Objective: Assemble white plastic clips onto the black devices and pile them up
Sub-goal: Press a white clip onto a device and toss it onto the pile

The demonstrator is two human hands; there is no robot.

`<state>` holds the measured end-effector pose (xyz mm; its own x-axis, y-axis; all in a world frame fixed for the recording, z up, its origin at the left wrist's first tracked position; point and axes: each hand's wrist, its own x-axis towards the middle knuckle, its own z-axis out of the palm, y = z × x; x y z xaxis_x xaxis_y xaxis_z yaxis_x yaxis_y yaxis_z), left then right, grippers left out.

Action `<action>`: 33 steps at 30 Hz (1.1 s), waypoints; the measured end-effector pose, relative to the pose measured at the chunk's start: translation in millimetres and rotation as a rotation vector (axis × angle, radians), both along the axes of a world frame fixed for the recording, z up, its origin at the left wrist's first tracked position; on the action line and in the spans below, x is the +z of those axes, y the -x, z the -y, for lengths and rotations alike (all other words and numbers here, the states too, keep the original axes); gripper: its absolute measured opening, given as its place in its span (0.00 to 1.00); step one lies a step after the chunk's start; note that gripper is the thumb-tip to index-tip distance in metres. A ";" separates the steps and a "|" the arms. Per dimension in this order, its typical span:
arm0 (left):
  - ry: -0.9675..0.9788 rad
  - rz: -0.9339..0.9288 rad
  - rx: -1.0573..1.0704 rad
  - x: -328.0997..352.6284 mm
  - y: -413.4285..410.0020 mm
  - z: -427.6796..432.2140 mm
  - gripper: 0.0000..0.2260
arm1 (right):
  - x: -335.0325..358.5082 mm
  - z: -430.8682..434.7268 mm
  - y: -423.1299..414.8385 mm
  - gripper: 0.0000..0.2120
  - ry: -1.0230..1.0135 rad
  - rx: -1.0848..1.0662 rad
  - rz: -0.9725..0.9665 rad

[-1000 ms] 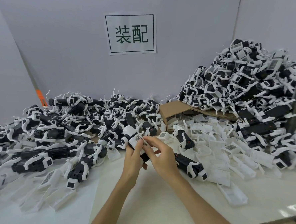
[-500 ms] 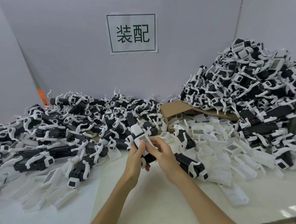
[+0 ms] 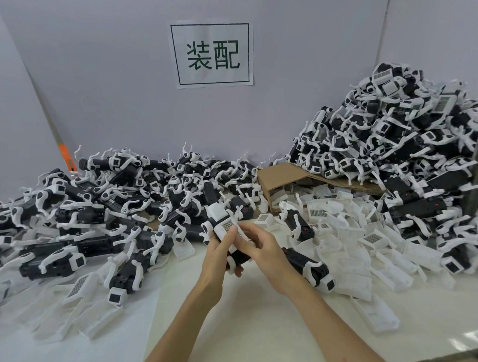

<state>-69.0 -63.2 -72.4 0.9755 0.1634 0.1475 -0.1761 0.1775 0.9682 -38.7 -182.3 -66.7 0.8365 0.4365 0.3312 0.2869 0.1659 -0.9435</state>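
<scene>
Both hands are closed on one black device just over the bench, with a white clip lying along its upper side.

The left hand point(image 3: 218, 256) wraps the black device point(image 3: 239, 258) from the side and below, its thumb pressed on the white clip point(image 3: 220, 217) by the barcode label. The right hand point(image 3: 261, 248) pinches the clip's right edge with curled fingers, and the two hands touch. They hang above the bench point(image 3: 255, 333), in front of the left heap of devices point(image 3: 108, 211). A cardboard box point(image 3: 285, 173) lies on its side behind them, and loose clips point(image 3: 347, 230) spill from its mouth. A taller pile of clipped devices point(image 3: 397, 132) rises at the right.
</scene>
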 end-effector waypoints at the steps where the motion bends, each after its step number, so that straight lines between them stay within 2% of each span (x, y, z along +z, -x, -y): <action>1: 0.013 0.001 0.003 0.5 0.3 0.2 0.23 | 0.0 -1.1 -0.2 0.13 0.000 0.012 -0.012; 6: 0.072 -0.036 0.030 1.5 -1.7 -1.2 0.16 | -3.3 -4.9 -1.1 0.12 0.019 0.025 -0.036; 10: 0.074 -0.054 0.014 2.2 -1.8 -1.8 0.14 | -2.7 -2.6 -0.2 0.09 0.032 0.043 -0.004; 15: 0.065 -0.077 0.011 1.0 -4.2 -2.4 0.12 | -1.6 -0.2 -0.1 0.10 0.020 0.017 0.024; 24: 0.060 -0.084 0.012 -0.6 -4.7 -3.1 0.13 | -1.9 0.1 0.9 0.12 0.010 -0.013 0.074; 29: 0.114 -0.119 0.001 -2.6 -4.9 -4.1 0.12 | -2.3 -0.4 1.8 0.11 0.087 -0.025 0.100; 33: 0.177 -0.114 -0.038 -2.0 -6.1 -6.0 0.17 | -2.2 -1.8 2.3 0.15 0.103 0.006 0.038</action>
<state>-62.9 -57.1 -74.4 0.9902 0.1396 0.0081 -0.0571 0.3507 0.9347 -41.0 -180.5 -68.9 0.8216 0.4747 0.3157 0.3220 0.0706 -0.9441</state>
